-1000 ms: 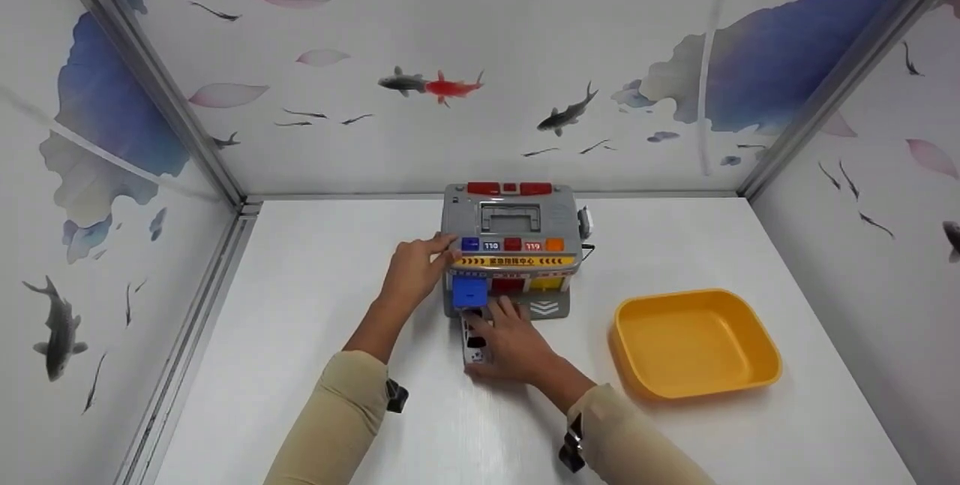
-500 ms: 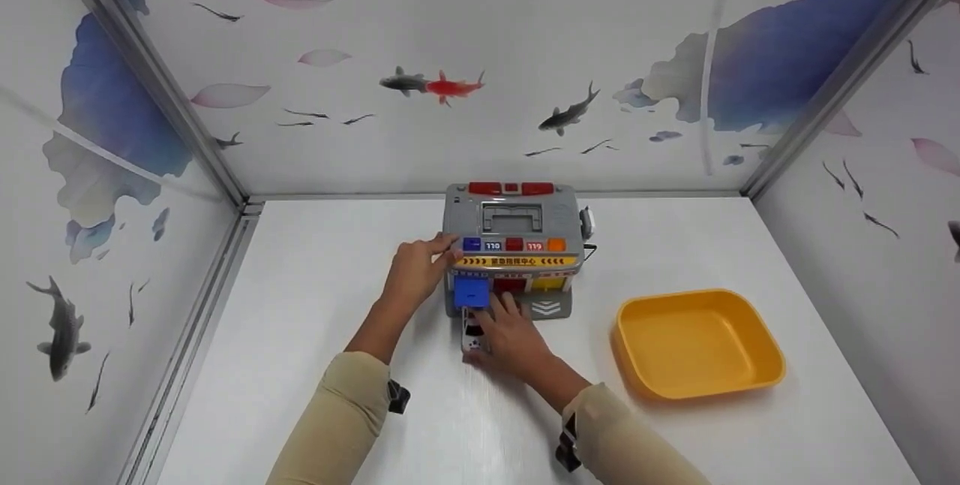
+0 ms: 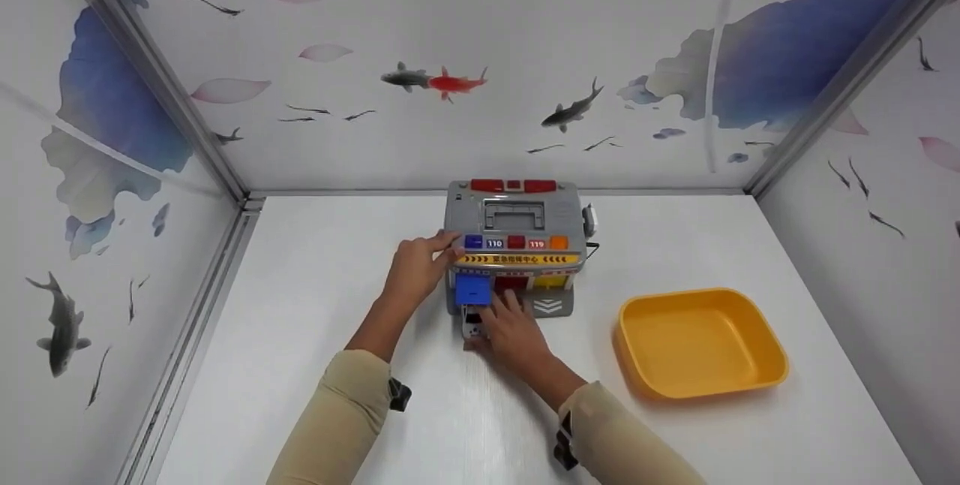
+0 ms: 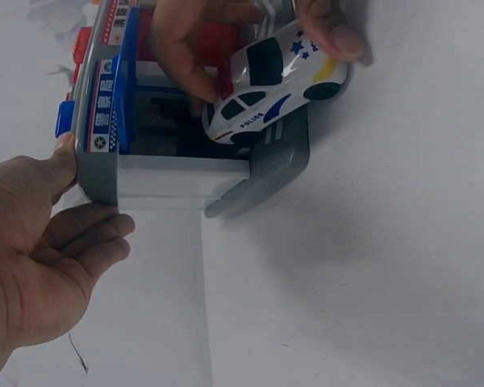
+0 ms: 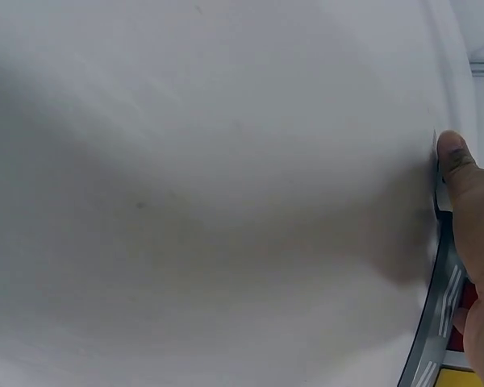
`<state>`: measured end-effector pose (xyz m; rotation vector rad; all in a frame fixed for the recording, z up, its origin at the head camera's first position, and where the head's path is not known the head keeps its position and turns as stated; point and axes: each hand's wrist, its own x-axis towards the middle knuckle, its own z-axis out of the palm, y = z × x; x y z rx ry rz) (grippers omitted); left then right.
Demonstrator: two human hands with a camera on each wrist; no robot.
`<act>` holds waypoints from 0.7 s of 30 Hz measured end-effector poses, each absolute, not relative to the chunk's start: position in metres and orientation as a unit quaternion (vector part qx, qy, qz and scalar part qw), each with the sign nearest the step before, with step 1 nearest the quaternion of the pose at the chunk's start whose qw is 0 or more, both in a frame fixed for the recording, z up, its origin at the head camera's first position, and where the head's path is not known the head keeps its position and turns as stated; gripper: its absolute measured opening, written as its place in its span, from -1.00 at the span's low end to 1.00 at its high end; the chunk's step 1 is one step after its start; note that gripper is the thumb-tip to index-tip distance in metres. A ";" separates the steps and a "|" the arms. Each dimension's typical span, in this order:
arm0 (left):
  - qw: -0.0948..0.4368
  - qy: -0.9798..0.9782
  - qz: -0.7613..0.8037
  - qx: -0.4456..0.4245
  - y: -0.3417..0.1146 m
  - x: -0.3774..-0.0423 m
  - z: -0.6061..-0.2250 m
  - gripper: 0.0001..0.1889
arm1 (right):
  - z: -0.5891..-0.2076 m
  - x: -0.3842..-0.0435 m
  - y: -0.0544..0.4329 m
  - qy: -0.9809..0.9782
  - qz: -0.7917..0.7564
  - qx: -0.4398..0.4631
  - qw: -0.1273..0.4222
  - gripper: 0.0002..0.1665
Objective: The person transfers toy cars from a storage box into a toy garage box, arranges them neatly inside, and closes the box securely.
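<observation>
A grey toy emergency station (image 3: 465, 211) stands near the table's back edge, its blue door (image 3: 472, 290) swung up over the left bay. My left hand (image 3: 414, 269) grips the station's front left corner, thumb and fingers on either side of it. With my right hand (image 3: 517, 331) I hold a white toy police car (image 4: 278, 68) by its rear and side. The car's front end is at the mouth of the bay under the blue door, its rear still out over the ramp. In the right wrist view, the thumb (image 5: 452, 151) presses near the car's back end.
A yellow plastic tray (image 3: 626, 350) sits on the white table (image 3: 330, 237) to the right. White panels printed with fish and petals (image 3: 450, 140) rise behind and at both sides. Red and yellow doors (image 3: 551, 282) fill the station's other bays.
My right hand has pushed the police car forward, toward the bay under the blue door. The left hand stays at the station's corner.
</observation>
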<state>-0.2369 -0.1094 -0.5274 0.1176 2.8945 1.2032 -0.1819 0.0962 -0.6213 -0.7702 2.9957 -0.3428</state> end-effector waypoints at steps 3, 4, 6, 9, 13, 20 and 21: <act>0.004 0.922 0.385 0.037 -0.110 -0.238 -0.528 -0.50 | -0.623 -0.183 0.095 0.964 -0.101 -0.245 0.003 0.10; 0.005 0.922 0.386 0.035 -0.110 -0.238 -0.528 -0.50 | -0.624 -0.183 0.095 0.965 -0.096 -0.244 -0.002 0.10; 0.008 0.922 0.386 0.032 -0.110 -0.238 -0.529 -0.50 | -0.625 -0.184 0.094 0.967 -0.086 -0.241 -0.014 0.11; 0.010 0.922 0.385 0.030 -0.110 -0.239 -0.529 -0.50 | -0.626 -0.185 0.092 0.969 -0.075 -0.235 -0.032 0.10; 0.009 0.921 0.387 0.032 -0.110 -0.239 -0.530 -0.50 | -0.632 -0.184 0.091 0.969 -0.050 -0.235 -0.059 0.06; -0.003 0.920 0.389 0.039 -0.110 -0.237 -0.529 -0.51 | -0.640 -0.180 0.090 0.960 0.032 -0.247 -0.128 -0.12; -0.003 0.921 0.387 0.039 -0.110 -0.237 -0.529 -0.50 | -0.640 -0.180 0.089 0.959 0.037 -0.248 -0.131 -0.12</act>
